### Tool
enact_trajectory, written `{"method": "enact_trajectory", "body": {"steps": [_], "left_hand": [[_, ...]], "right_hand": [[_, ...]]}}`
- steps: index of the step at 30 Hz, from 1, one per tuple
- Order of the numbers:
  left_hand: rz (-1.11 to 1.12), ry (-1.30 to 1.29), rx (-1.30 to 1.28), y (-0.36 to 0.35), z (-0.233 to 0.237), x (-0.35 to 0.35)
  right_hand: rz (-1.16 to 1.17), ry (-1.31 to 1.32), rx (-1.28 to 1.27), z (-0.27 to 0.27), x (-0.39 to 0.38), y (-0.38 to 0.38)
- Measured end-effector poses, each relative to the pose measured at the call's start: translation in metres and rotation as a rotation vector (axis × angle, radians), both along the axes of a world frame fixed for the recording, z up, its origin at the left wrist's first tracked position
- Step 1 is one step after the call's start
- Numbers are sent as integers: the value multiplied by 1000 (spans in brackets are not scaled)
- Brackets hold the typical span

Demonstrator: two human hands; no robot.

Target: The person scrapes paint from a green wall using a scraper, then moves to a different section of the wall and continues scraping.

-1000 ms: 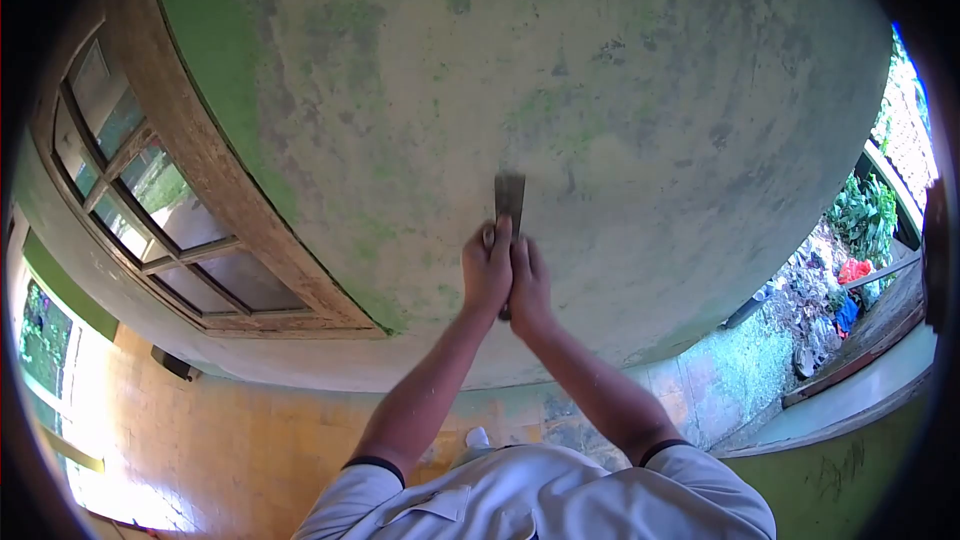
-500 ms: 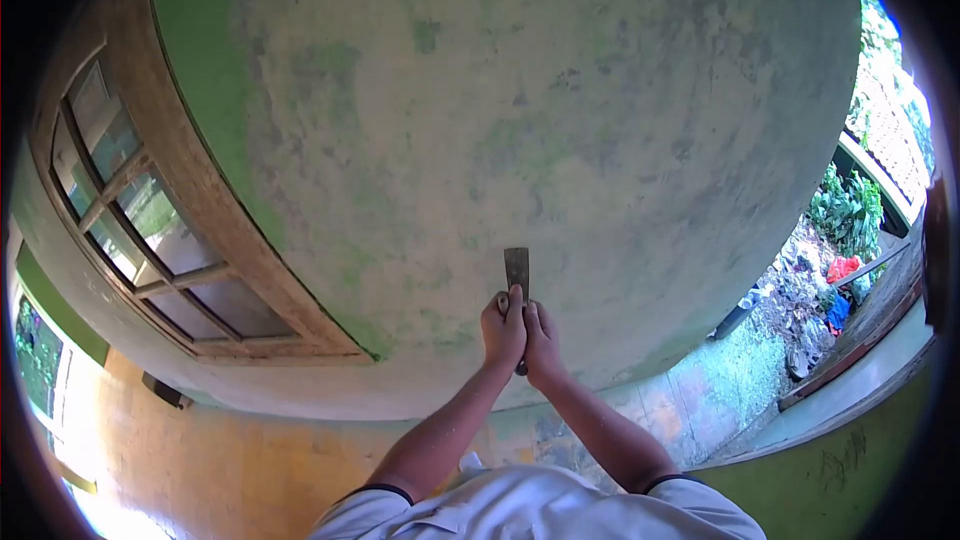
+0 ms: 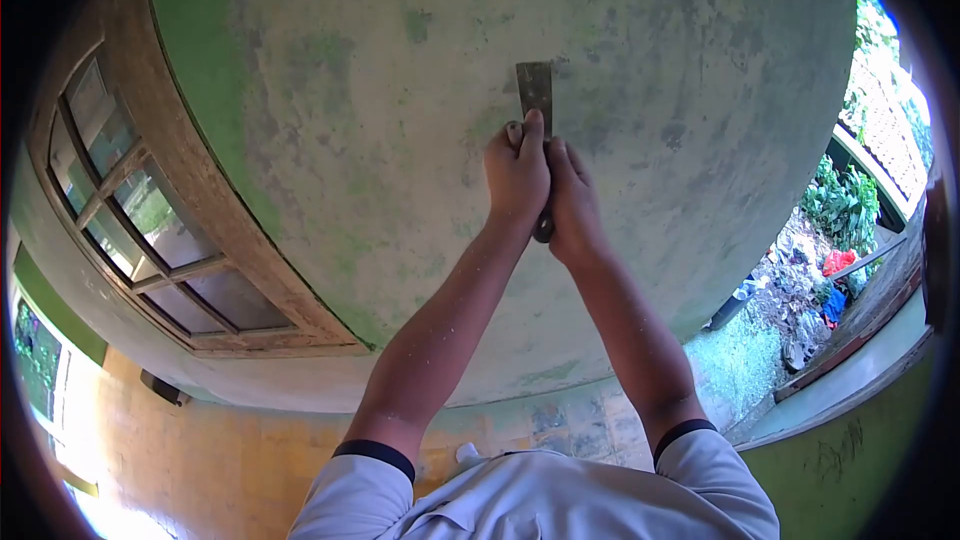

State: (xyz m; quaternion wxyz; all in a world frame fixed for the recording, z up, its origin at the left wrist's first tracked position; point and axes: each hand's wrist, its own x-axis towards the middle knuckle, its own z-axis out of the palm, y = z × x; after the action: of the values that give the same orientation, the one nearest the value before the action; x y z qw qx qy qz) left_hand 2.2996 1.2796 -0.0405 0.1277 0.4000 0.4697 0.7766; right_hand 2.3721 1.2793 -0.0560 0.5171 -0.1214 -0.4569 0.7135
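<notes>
A scraper (image 3: pixel 536 86) with a flat metal blade points up against the wall (image 3: pixel 400 120), whose pale surface has patches of green paint and grey marks. Both of my hands are wrapped around its dark handle. My left hand (image 3: pixel 517 175) grips from the left, its thumb along the base of the blade. From the right, my right hand (image 3: pixel 575 202) closes on the same handle. The handle's end shows below, between the wrists. The blade's edge appears to touch the wall, though a tiny gap is hard to rule out.
A wooden-framed window (image 3: pixel 150 210) is set in the wall at left, beside a green painted strip (image 3: pixel 195 70). Below lies a tiled floor (image 3: pixel 260 450). Outside at right are a rubbish heap (image 3: pixel 800 300), plants (image 3: pixel 840 200) and a low ledge (image 3: pixel 850 360).
Both hands have pushed the scraper upward along the wall, from low down to a higher spot. My arms are now stretched further out, and the grip looks the same.
</notes>
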Motion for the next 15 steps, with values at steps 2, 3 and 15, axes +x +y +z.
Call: {"method": "enact_trajectory", "body": {"steps": [2,3,15], "left_hand": [[37,40,-20,-9,-8,9],[70,88,-33,-14,-13,15],[119,-89,-419,-44,-218,31]], "right_hand": [[3,-41,7,-2,12,-5],[-1,-39,8,-15,15,-7],[2,-308,-187,-206,25,-35]]}}
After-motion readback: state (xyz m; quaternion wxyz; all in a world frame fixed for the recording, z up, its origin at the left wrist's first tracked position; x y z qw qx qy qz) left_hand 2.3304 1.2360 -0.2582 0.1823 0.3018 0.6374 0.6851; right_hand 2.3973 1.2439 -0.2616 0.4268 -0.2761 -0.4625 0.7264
